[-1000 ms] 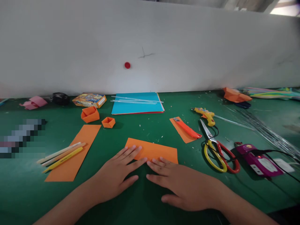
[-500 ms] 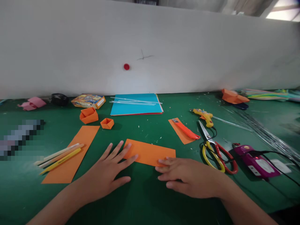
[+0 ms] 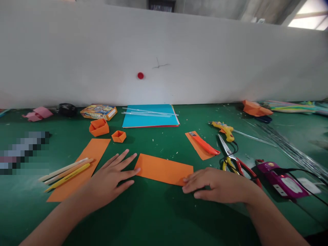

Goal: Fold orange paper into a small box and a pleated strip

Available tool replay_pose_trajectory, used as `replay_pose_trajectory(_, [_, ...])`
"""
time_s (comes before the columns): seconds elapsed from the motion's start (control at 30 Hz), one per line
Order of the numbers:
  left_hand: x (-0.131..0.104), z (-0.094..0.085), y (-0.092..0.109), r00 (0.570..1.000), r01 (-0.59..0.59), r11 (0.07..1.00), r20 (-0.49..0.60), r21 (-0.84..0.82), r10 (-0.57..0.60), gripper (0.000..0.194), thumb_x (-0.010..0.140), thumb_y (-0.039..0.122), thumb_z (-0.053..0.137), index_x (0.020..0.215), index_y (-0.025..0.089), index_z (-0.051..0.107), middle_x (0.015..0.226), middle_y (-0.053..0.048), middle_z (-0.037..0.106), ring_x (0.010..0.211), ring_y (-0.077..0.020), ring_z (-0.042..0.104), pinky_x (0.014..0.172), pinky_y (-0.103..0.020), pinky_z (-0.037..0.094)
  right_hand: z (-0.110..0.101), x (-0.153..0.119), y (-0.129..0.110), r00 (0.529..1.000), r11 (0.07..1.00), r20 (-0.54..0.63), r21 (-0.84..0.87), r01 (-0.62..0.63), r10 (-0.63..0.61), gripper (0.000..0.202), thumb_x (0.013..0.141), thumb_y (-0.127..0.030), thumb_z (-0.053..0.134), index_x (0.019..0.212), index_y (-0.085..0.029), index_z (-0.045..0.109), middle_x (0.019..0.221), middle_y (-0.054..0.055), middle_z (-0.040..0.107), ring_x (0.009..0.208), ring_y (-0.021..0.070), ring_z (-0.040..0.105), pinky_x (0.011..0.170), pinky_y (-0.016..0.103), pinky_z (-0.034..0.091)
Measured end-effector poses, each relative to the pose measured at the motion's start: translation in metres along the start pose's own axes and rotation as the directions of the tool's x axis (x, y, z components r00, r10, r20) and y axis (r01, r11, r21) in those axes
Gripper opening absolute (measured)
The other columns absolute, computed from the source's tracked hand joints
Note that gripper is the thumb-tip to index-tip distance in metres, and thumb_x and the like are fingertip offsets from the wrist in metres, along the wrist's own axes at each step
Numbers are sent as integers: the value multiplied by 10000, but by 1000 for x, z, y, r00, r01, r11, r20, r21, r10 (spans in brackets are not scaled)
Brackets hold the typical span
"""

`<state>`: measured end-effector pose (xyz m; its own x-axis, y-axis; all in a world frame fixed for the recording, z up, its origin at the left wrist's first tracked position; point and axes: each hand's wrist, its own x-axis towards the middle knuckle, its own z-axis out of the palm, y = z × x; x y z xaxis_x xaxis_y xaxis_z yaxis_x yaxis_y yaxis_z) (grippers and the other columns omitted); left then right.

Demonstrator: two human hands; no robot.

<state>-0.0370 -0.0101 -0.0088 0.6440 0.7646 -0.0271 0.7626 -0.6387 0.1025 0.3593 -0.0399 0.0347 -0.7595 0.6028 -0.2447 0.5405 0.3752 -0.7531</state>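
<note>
A rectangular piece of orange paper (image 3: 164, 169) lies flat on the green table in front of me. At its left end my left hand (image 3: 116, 176) is spread, one fingertip touching the paper's edge. My right hand (image 3: 211, 186) rests on the lower right corner, fingers stretched forward and loosely together, palm down. Left of my left hand, a longer orange strip (image 3: 96, 150) lies slanted, with several pencil-like sticks (image 3: 68, 176) across it, one of them yellow. Beyond the hands stand a small folded orange paper ring (image 3: 119, 136) and a larger one (image 3: 99, 127).
An orange box cutter (image 3: 205, 144) lies on an orange scrap. Scissors (image 3: 232, 157), a yellow glue gun (image 3: 224, 130) and a purple power strip (image 3: 283, 179) with cords are at the right. Blue sheets (image 3: 146, 120) and a colourful box (image 3: 98, 112) lie near the white wall (image 3: 102, 61).
Both hands have slid outward along the orange paper, the left to the left and the right to the right. More of the paper shows. The whole view has shifted slightly.
</note>
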Motion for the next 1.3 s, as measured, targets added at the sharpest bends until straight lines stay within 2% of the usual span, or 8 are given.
replay_pose_trajectory(0.2, [11, 1, -1, 994, -58, 996, -94, -62, 52, 395, 981, 503, 519, 1358, 417, 600, 1523, 10, 521, 1445, -291, 443, 1169, -527, 418, 9, 13, -5, 987, 981, -141, -189, 53, -80, 248, 957, -250, 604, 1165, -281, 735, 1195, 37, 730, 1139, 208, 641, 1005, 369, 491])
replay_pose_trajectory(0.37, [12, 6, 1, 995, -27, 999, -96, -27, 24, 410, 978, 521, 515, 1333, 347, 624, 1493, -30, 555, 1385, -284, 510, 1153, -506, 427, 17, 24, -2, 969, 938, -222, -345, 30, -112, 404, 917, -214, 617, 1311, -300, 648, 1457, 47, 574, 1297, 252, 523, 1089, 441, 412])
replay_pose_trajectory(0.67, [11, 4, 2, 991, 59, 996, -119, -74, -67, 552, 970, 516, 511, 1478, 301, 486, 1479, -54, 565, 1347, -294, 530, 1113, -470, 459, 24, 28, 4, 945, 896, -266, -440, 57, -190, 420, 961, -190, 500, 1355, -280, 615, 1323, 52, 686, 1147, 231, 628, 985, 422, 480])
replay_pose_trajectory(0.77, [11, 4, 1, 988, 70, 992, -130, -101, -82, 588, 966, 521, 518, 1507, 304, 442, 1483, -56, 560, 1340, -297, 537, 1102, -465, 469, 25, 25, 2, 905, 938, -383, -345, 45, -185, 396, 964, -187, 479, 1309, -276, 653, 1196, 61, 740, 1033, 210, 679, 908, 386, 528])
replay_pose_trajectory(0.9, [11, 3, 3, 987, 68, 983, -134, -168, -92, 597, 958, 535, 535, 1496, 292, 449, 1489, -65, 553, 1358, -303, 519, 1126, -477, 448, 17, 19, 2, 838, 1000, -545, 23, -2, 14, 329, 943, -261, 550, 1236, -278, 698, 1209, 67, 735, 1077, 216, 693, 929, 375, 560])
replay_pose_trajectory(1.1, [7, -1, 16, 968, 181, 871, -76, -457, -241, 739, 969, 524, 527, 1593, 342, 175, 1351, -66, 665, 1254, -271, 615, 869, -352, 580, 9, 24, 13, 758, 848, -579, 525, 66, 300, 290, 854, -410, 670, 1071, -231, 740, 1112, 80, 754, 990, 240, 705, 833, 384, 587])
replay_pose_trajectory(1.2, [8, -1, 21, 959, 184, 801, -76, -570, -275, 726, 969, 500, 527, 1586, 346, 177, 1268, -54, 704, 1126, -229, 682, 845, -323, 583, 9, 30, 20, 740, 787, -554, 615, 55, 382, 292, 832, -406, 688, 1057, -227, 736, 1059, 70, 752, 933, 222, 696, 795, 372, 575])
replay_pose_trajectory(1.3, [11, -1, 24, 961, 129, 838, -143, -530, -238, 624, 957, 460, 540, 1533, 333, 337, 1197, -38, 714, 1017, -196, 702, 866, -312, 582, 10, 34, 24, 733, 811, -554, 585, 6, 395, 267, 834, -382, 677, 1041, -226, 739, 1045, 63, 754, 936, 217, 692, 837, 378, 561])
